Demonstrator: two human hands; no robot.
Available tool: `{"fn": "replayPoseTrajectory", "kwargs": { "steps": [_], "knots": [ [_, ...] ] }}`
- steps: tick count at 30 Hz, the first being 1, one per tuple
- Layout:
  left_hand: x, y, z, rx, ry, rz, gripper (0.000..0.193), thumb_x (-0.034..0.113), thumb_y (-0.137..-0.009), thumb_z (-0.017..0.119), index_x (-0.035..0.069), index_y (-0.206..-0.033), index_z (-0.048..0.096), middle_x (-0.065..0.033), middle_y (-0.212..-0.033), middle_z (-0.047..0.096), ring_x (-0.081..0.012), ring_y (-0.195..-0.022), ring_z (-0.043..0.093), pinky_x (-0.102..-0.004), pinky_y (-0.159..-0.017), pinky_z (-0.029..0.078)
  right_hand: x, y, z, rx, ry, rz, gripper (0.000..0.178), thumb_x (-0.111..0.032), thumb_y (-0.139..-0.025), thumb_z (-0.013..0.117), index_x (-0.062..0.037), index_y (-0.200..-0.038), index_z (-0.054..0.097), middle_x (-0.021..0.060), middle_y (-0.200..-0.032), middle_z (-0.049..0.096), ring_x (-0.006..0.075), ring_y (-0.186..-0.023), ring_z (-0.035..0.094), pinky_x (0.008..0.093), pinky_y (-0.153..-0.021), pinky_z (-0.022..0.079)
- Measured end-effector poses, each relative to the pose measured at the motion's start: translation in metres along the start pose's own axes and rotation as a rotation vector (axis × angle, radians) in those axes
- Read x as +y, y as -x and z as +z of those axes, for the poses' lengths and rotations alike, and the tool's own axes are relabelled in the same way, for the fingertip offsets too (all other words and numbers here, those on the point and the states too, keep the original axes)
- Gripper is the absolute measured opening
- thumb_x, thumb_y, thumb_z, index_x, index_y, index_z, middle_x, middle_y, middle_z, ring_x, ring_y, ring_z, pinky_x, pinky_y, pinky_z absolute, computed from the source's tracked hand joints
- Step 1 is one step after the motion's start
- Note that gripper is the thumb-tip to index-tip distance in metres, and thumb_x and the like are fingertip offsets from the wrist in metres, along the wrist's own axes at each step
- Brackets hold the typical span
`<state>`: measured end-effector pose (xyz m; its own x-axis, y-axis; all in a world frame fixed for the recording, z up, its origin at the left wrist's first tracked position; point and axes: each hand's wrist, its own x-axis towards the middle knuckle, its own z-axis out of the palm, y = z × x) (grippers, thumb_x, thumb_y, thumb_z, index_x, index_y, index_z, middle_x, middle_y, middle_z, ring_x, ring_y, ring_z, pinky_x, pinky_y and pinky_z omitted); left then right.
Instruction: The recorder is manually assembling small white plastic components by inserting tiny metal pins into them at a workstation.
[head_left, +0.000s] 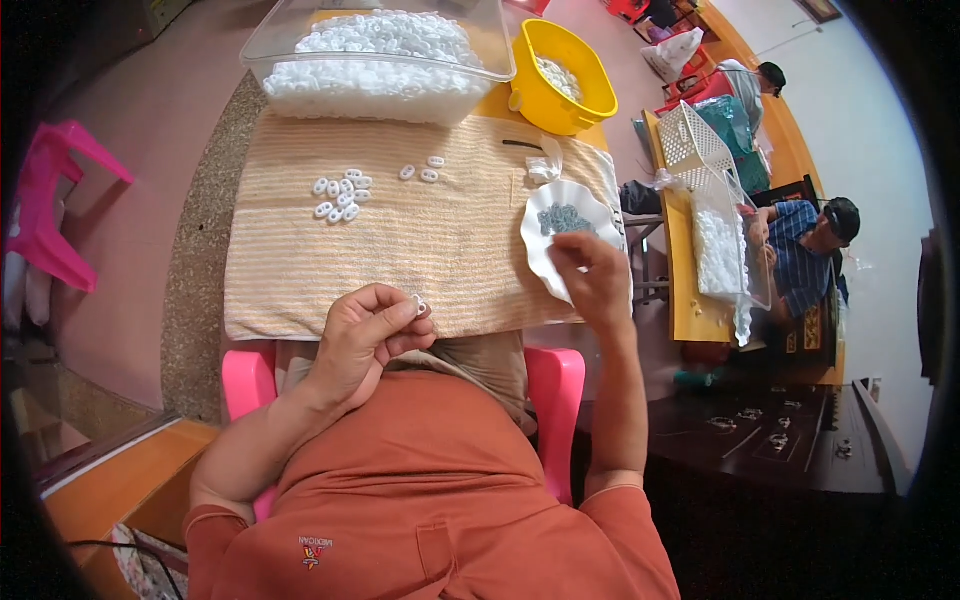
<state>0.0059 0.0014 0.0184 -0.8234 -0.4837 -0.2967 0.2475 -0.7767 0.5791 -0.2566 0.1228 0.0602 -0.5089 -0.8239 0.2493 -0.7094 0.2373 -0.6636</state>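
My left hand (pixel 375 330) pinches a small white plastic piece (pixel 421 306) between thumb and fingers, just above the front edge of the striped towel (pixel 470 250). Over a white scalloped dish (pixel 540 262) at the right, my right hand (pixel 597 275) has its thumb and fingertips pressed together. Whatever those fingertips may hold is hidden. Small grey pieces (pixel 563 218) lie heaped in the dish, too fine to name. Several white oval pieces (pixel 345 195) with dark holes form a cluster on the towel, and a few similar ones (pixel 429 176) lie to their right.
Behind the towel stands a clear bin (pixel 375 105) full of white pieces, beside a yellow tub (pixel 530 95). A crumpled white packet (pixel 545 165) lies behind the dish. Pink chair arms (pixel 553 410) flank me. At right, two people sit near another table (pixel 690 290) with a white basket (pixel 690 140).
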Motion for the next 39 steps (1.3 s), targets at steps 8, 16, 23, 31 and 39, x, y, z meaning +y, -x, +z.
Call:
{"fn": "replayPoseTrajectory", "kwargs": {
  "steps": [8,16,23,31,39],
  "knots": [
    [-0.001,-0.001,0.0,0.022,-0.017,-0.024,0.005,0.007,-0.088,0.061,0.003,-0.09,0.06,-0.0085,-0.087,0.065,-0.016,-0.079,0.066,-0.0296,-0.073,0.058,0.046,-0.02,-0.028,-0.1,0.493,-0.007,0.017,-0.009,-0.074,0.066,-0.0008,-0.089,0.066,0.0173,-0.08,0.067,0.0313,-0.075,0.066,0.0357,-0.07,0.051],
    [-0.002,-0.002,-0.002,0.01,-0.008,-0.022,0.004,0.005,-0.087,0.062,0.002,-0.09,0.061,-0.0084,-0.085,0.067,-0.0152,-0.078,0.067,-0.0277,-0.071,0.058,0.044,-0.025,-0.022,-0.202,0.593,0.061,0.02,-0.015,-0.072,0.065,-0.0015,-0.087,0.067,0.0182,-0.081,0.066,0.0344,-0.079,0.065,0.0396,-0.074,0.05],
    [-0.001,-0.001,-0.003,0.027,-0.007,-0.019,0.005,0.005,-0.087,0.062,0.002,-0.091,0.06,-0.0083,-0.085,0.067,-0.015,-0.077,0.067,-0.0275,-0.07,0.058,0.038,-0.026,-0.022,-0.224,0.583,0.041,0.019,-0.01,-0.071,0.062,-0.0012,-0.087,0.068,0.0182,-0.08,0.066,0.0336,-0.076,0.065,0.0387,-0.071,0.05],
    [-0.003,-0.003,-0.001,0.082,-0.002,0.0,0.009,0.005,-0.088,0.061,0.003,-0.097,0.06,-0.0077,-0.087,0.066,-0.0145,-0.078,0.066,-0.0275,-0.07,0.058,0.012,-0.007,-0.019,-0.048,0.128,-0.038,0.015,0.003,-0.077,0.062,0.003,-0.091,0.065,0.0106,-0.079,0.065,0.0142,-0.068,0.063,0.0256,-0.065,0.049],
    [-0.006,-0.003,-0.004,0.089,-0.034,-0.024,0.014,0.004,-0.088,0.061,0.001,-0.102,0.06,-0.0073,-0.091,0.065,-0.0144,-0.082,0.065,-0.0279,-0.073,0.058,-0.025,0.016,0.042,-0.343,-0.635,0.039,0.009,0.009,-0.085,0.06,0.0075,-0.094,0.061,0.0101,-0.09,0.06,0.0146,-0.079,0.061,0.0266,-0.072,0.052]
  ]
}}
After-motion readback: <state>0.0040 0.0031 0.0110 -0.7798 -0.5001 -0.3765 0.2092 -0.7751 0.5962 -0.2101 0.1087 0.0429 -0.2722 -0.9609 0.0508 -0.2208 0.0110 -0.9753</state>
